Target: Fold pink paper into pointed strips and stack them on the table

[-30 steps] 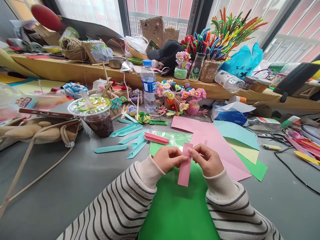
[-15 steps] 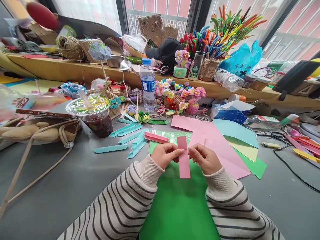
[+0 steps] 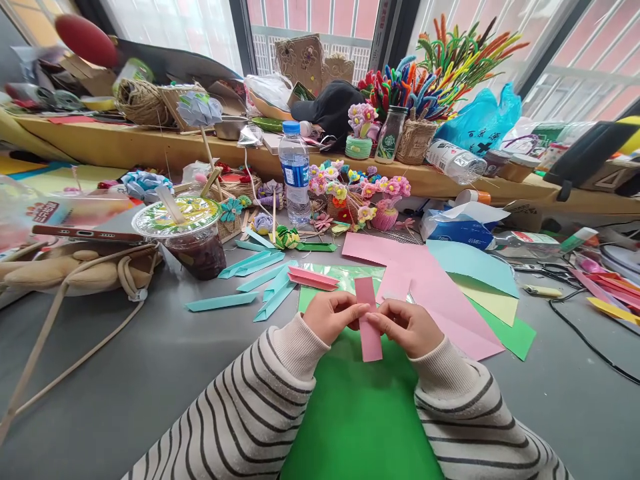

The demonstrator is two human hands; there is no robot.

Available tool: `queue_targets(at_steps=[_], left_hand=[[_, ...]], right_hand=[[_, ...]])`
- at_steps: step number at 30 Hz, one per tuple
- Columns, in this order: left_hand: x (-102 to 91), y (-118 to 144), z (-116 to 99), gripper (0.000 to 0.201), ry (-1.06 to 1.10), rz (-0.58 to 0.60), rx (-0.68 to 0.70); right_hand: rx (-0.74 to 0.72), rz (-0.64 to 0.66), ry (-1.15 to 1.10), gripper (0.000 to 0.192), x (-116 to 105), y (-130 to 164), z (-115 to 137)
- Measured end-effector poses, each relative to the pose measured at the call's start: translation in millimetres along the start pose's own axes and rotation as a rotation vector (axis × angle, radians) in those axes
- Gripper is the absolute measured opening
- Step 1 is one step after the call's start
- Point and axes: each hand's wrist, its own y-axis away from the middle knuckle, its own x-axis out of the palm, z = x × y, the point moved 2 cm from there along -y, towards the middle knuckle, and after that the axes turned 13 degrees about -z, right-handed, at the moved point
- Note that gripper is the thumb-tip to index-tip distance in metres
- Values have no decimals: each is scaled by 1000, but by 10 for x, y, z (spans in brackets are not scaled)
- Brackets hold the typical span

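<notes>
Grey tabletop (image 3: 125, 373) fills the near view, crowded with craft things below a window. Nearest, striped sleeves (image 3: 240, 413) reach forward over a green sheet (image 3: 360, 413) that lies flat on the table. Above that sheet's far end, the left hand (image 3: 333, 315) and right hand (image 3: 407, 327) meet around a pink strip (image 3: 369, 320). Both hands are closed on it, pinching its middle between thumb and fingers from either side; the strip stands roughly upright, its top and bottom ends free, lifted clear of the green sheet.

Just right of the strip lies a fan of paper: a pink sheet (image 3: 430, 280), a blue sheet (image 3: 470, 267), a pale yellow one and a darker green one beneath. Left of the strip lie folded teal strips (image 3: 260, 273) and a pair of folded pink ones (image 3: 313, 278). Further left stands a lidded cup (image 3: 187, 233) with a dark drink, and beyond it a tan bag (image 3: 75, 267) with a phone (image 3: 85, 232) on top.

Behind the strip stands a water bottle (image 3: 295, 173), with small paper flowers (image 3: 360, 190) to its right and a tissue pack (image 3: 460, 227) further right. Farthest, a wooden ledge (image 3: 150, 143) carries twine, a black cap (image 3: 333, 110) and pipe cleaners (image 3: 440, 60).
</notes>
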Motion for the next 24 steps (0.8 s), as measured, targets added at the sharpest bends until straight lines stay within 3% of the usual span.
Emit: queue_targets(at_steps=[3, 7, 10, 12, 15, 18, 20, 24], left_hand=[[12, 1, -12, 23, 17, -18, -2], [41, -3, 21, 22, 52, -26, -2], [46, -13, 52, 22, -10, -2, 83], [22, -20, 43, 29, -109, -54, 208], [-25, -4, -44, 47, -346, -236, 555], [1, 45, -119, 31, -634, -274, 921], [26, 67, -119, 18, -752, -272, 1026], [23, 81, -73, 20, -780, -294, 1044]], right_hand=[[26, 37, 10, 30, -33, -20, 2], [22, -34, -17, 27, -63, -32, -13], [-57, -119, 15, 20, -75, -33, -22], [-204, -215, 112, 14, -94, -30, 0], [-517, -342, 359, 12, -111, -5, 77], [-730, -403, 564, 14, -95, 29, 154], [-800, -409, 613, 14, -76, 46, 187], [-785, -384, 543, 11, -54, 47, 179]])
